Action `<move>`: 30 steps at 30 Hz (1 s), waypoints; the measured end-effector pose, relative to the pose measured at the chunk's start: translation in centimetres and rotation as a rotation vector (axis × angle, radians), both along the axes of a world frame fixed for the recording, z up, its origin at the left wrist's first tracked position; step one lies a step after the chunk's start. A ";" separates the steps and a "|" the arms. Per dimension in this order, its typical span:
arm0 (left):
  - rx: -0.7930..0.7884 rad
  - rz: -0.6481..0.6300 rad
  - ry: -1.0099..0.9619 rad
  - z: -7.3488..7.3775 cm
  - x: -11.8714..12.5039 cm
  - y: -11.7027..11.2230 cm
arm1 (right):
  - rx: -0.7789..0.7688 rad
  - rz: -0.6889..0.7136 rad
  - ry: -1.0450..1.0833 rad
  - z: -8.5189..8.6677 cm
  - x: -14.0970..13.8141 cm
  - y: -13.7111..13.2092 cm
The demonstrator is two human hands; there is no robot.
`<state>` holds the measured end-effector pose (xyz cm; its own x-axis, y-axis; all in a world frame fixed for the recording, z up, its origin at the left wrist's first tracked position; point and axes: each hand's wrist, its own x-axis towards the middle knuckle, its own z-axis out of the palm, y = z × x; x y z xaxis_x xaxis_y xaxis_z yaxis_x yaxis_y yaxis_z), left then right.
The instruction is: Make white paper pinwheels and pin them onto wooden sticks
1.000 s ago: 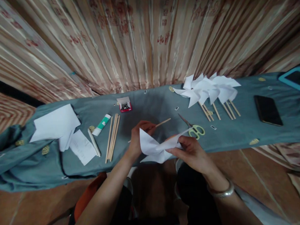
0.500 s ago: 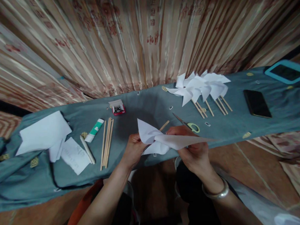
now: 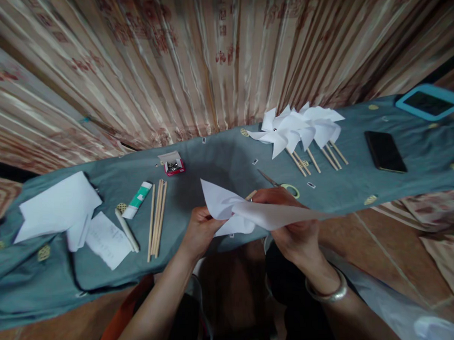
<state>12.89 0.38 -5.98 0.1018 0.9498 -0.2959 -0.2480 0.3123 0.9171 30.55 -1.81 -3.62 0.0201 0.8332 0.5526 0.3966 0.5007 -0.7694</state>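
In the middle, low over the table's near edge, is a white paper pinwheel (image 3: 228,205) with curled blades. My left hand (image 3: 201,231) is closed, pinching it from the left. My right hand (image 3: 295,237) is closed around its right side; a long paper blade hides part of the fingers. The tip of a wooden stick (image 3: 250,194) shows behind the paper, against my right fingers. Whether the stick is fastened to the paper I cannot tell. Scissors (image 3: 288,188) with pale green handles lie just beyond my right hand.
Finished-looking pinwheels (image 3: 304,129) lie overlapped at the back right. A phone (image 3: 384,151) and a blue-framed tablet (image 3: 430,102) lie farther right. On the left are loose sticks (image 3: 157,220), a glue tube (image 3: 138,199), a red box of pins (image 3: 174,166) and white paper sheets (image 3: 59,205).
My right fingers have moved in over the stick, so less of its tip shows. The pinwheel stays between both hands. The view has shifted slightly.
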 end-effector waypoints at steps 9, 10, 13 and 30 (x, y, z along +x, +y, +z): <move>-0.011 0.003 -0.001 0.0 -0.2 -0.1 | -0.062 0.008 -0.050 0.6 0.1 -0.2; -0.010 0.001 0.011 -0.1 -0.2 -0.1 | -0.078 0.008 -0.057 0.7 0.1 -0.2; -0.003 -0.009 0.036 -0.3 -0.3 0.0 | -0.082 -0.001 -0.031 0.7 0.0 -0.3; 0.072 -0.121 0.098 -0.3 -0.9 0.1 | -0.411 -0.008 0.301 -0.1 0.1 0.1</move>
